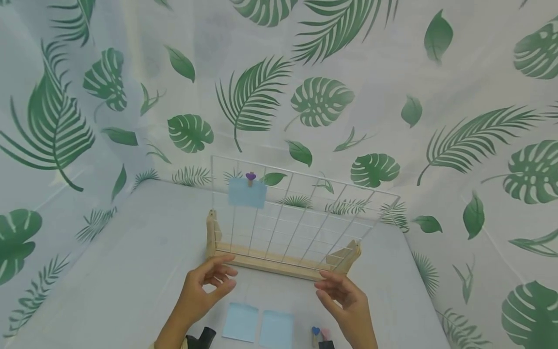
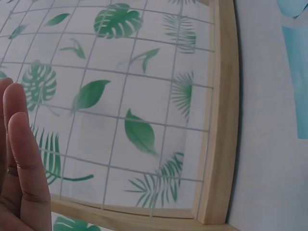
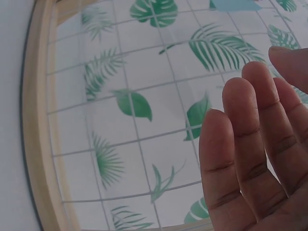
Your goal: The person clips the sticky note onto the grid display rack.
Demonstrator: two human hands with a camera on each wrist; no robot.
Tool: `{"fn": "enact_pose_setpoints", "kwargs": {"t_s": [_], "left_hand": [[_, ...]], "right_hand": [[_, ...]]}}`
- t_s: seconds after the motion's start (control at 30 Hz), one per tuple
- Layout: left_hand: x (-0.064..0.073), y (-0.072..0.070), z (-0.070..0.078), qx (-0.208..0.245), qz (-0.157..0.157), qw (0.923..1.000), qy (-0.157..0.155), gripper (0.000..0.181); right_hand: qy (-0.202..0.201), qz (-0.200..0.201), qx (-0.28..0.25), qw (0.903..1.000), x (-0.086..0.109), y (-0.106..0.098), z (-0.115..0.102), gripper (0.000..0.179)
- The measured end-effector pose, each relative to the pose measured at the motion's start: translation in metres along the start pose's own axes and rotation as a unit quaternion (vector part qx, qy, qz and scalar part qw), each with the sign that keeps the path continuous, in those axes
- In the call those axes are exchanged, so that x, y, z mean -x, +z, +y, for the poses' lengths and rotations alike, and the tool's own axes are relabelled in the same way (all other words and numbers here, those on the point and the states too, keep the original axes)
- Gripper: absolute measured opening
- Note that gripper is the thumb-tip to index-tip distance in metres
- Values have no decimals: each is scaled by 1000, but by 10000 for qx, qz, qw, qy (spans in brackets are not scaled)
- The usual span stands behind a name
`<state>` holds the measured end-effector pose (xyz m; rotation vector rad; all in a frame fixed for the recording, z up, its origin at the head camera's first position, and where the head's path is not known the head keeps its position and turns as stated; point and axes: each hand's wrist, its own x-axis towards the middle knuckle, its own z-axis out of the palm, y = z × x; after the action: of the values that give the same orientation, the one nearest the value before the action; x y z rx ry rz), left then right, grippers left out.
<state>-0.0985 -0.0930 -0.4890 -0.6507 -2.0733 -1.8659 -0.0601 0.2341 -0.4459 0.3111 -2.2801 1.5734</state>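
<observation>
A white wire grid (image 1: 301,213) stands on a wooden base (image 1: 270,264) with wooden end supports. On its upper left a purple heart clip (image 1: 250,177) pins a light blue paper (image 1: 246,193). My left hand (image 1: 208,286) is near the base's left front, its fingers loosely bent with nothing between them. Close to the right end of the base is my right hand (image 1: 344,298), likewise holding nothing. In the right wrist view the fingers (image 3: 240,144) extend in front of the grid. The left wrist view catches only a few fingertips (image 2: 21,144) at its edge.
Two light blue papers, a left one (image 1: 240,322) and a right one (image 1: 277,329), lie on the white table (image 1: 117,271) before the rack. A blue heart clip (image 1: 316,334) and a pink one (image 1: 325,333) lie left of my right wrist. Leaf-printed sheeting (image 1: 261,43) rises behind.
</observation>
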Motion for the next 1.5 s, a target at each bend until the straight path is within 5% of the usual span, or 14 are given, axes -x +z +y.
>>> {"fn": "enact_pose_setpoints", "kwargs": {"t_s": [0.67,1.5], "left_hand": [[17,7,-17,123,233,9996,32,47],[40,15,-35,146,358,9925,-1157,36]], "right_hand": [[309,-81,84,9995,11,-1,14,33],[470,-232,45,9986,25,-3,41,32]]}}
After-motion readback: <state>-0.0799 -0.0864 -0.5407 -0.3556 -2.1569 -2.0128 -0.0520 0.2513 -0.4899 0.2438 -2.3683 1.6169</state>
